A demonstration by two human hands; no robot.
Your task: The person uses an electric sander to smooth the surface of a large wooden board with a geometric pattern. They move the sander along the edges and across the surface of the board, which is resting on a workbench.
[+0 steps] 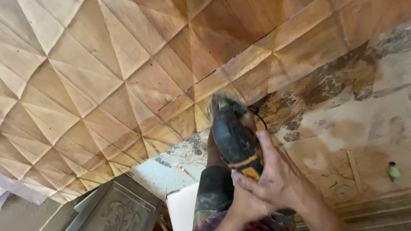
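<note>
Both my hands clamped on power sander [234, 139]. Right hand [274, 179] wraps rear of body, fingers over orange band, steadying it. Left hand [242, 205] tucked beneath, mostly hidden, seems closed round grip. Sander nose meets lower edge of carved wooden panel [107, 77], tilted onto facet there. Tool black, dust-coated, front blurred. Panel faceted in diamonds, pale left, amber right. Dusty workbench [364, 119] underneath.

Grey carved panel [117, 207] bottom left, small green object [394, 171] at right, dusty stained workbench [368, 115].
</note>
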